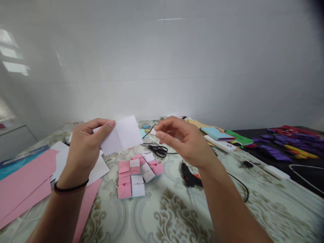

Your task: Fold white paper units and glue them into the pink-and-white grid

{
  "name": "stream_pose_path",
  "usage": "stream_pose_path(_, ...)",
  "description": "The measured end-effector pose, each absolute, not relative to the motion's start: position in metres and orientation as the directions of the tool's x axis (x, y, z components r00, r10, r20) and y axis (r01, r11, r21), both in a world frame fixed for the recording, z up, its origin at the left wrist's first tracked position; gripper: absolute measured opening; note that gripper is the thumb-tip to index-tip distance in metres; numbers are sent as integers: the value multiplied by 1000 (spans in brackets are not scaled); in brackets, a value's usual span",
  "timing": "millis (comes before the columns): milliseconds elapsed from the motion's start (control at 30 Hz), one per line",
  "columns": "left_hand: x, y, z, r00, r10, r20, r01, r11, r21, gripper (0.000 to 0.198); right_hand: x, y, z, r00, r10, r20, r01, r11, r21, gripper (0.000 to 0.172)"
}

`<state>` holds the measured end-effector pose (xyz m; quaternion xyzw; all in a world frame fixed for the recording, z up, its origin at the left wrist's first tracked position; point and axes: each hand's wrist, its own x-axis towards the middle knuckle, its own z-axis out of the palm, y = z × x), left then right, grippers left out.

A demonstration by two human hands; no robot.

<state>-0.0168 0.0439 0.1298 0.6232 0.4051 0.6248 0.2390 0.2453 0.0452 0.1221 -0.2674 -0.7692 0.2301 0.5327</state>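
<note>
A small sheet of white paper [128, 132] with a crease down its middle is pinched between the thumb and fingers of my left hand [89, 136]. To the right of the paper and apart from it, my right hand [181, 136] hovers with curved fingers, a gap between thumb and fingertips, nothing visible in it. Below the hands, folded pink and white paper pieces [138, 173] lie grouped on the patterned tablecloth [174, 222]. Black-handled scissors [159, 151] rest just behind these pieces. A black glue gun [189, 175] lies under my right forearm, partly hidden by it.
Pink sheets [25, 189] and white sheets [97, 168] spread on the left, partly behind my left arm. At the right are a white power strip [220, 144], a light blue paper stack [216, 133], cables, and purple folded pieces [275, 153] on a dark surface. A pale wall [162, 67] stands behind.
</note>
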Motion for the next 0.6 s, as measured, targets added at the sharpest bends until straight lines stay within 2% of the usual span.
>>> stream_pose_path(100, -13, 53, 125, -170, 849, 501, 60, -498, 865, 17, 233, 43, 118, -356, 634, 686, 219, 770, -599, 50)
stream_pose_path(167, -9, 55, 123, -135, 863, 486, 51, -484, 874, 18, 222, 41, 115, -390, 579, 716, 336, 814, -474, 62)
stream_pose_path(233, -7, 54, 122, -104, 873, 477, 64, -473, 879, 21, 213, 41, 112, -400, 510, 762, 427, 839, -337, 61)
stream_pose_path(300, -6, 53, 122, -86, 877, 473, 82, -466, 881, 24, 209, 43, 109, -398, 467, 790, 463, 846, -266, 56)
stream_pose_path(400, -7, 52, 123, -55, 880, 472, 121, -464, 878, 27, 210, 45, 108, -421, 447, 789, 466, 853, -234, 50)
stream_pose_path(600, -8, 51, 125, -9, 907, 421, 133, -416, 900, 26, 212, 44, 109, -516, 417, 748, 440, 879, -186, 55)
